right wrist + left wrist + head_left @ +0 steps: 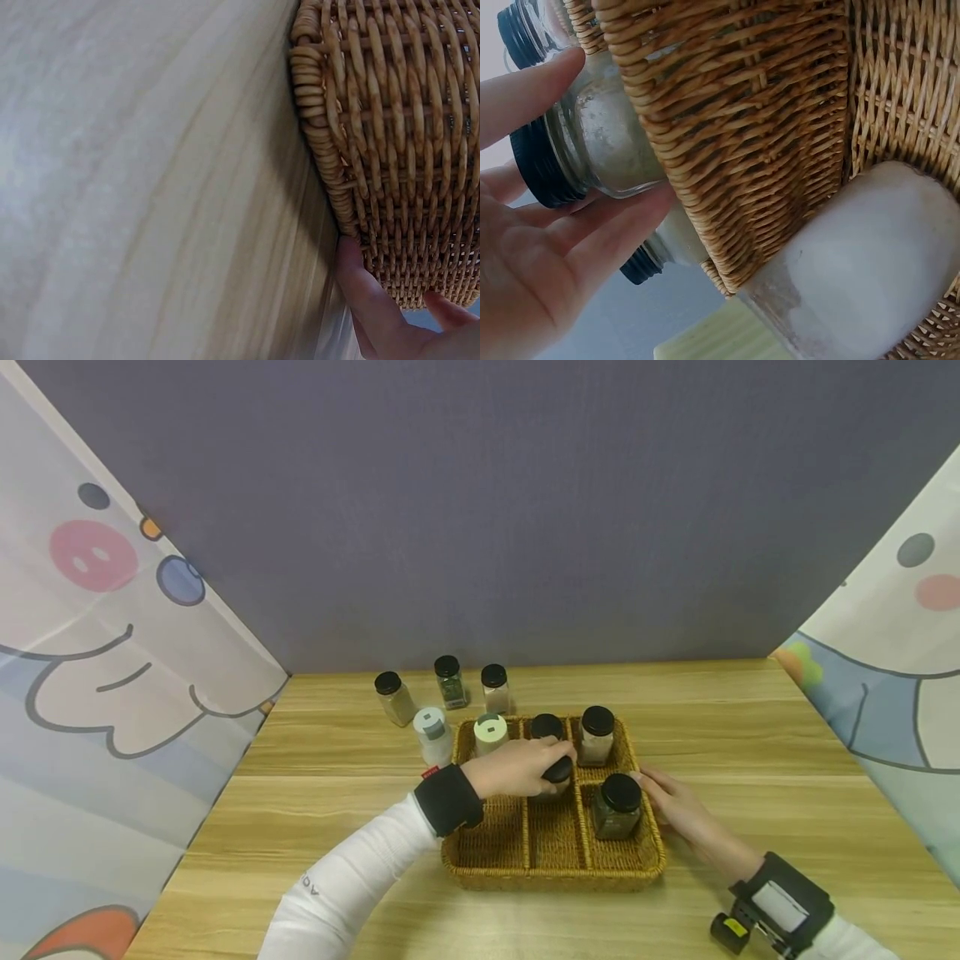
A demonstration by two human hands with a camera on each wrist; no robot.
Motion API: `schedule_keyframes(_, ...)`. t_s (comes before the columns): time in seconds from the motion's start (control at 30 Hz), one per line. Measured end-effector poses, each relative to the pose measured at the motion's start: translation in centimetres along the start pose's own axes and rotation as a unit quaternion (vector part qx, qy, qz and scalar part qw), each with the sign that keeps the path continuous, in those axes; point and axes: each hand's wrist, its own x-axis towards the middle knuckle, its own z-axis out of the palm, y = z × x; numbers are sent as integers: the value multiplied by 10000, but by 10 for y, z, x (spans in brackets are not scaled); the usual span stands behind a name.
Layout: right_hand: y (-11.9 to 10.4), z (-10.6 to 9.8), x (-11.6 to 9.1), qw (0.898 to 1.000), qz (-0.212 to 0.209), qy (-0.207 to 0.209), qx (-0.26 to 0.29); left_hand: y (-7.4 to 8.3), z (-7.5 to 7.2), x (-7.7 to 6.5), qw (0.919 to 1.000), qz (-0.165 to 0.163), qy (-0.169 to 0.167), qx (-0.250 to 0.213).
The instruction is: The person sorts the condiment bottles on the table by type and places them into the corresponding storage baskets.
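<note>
My left hand pinches a black-lidded glass jar between thumb and fingers, over the middle of the divided wicker basket. Part of that jar is covered by the hand in the head view. At the basket's right side my right hand holds the wall, fingers low on the outside in the right wrist view. Black-lidded jars stand in the back middle, back right and front right compartments. A bottle with a pale green cap stands at back left.
Behind the basket on the wooden table are three black-lidded jars: a left one, a green-filled one and a right one. A white-capped bottle stands beside the basket's left rim. A grey wall rises behind the table.
</note>
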Motion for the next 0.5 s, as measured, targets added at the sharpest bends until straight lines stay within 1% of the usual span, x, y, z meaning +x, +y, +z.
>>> schedule_keyframes(0.27,1,0,1,10000,-15,-20,72,0,0,-1,9997,-77,71,207)
schedule_keyframes(0.4,1,0,1,10000,-17,-29,75,-1,-1,-2,9984,-35,209,523)
schedule_keyframes(0.5,1,0,1,10000,-21,-27,40,-2,-1,-3,9961,85,391,783)
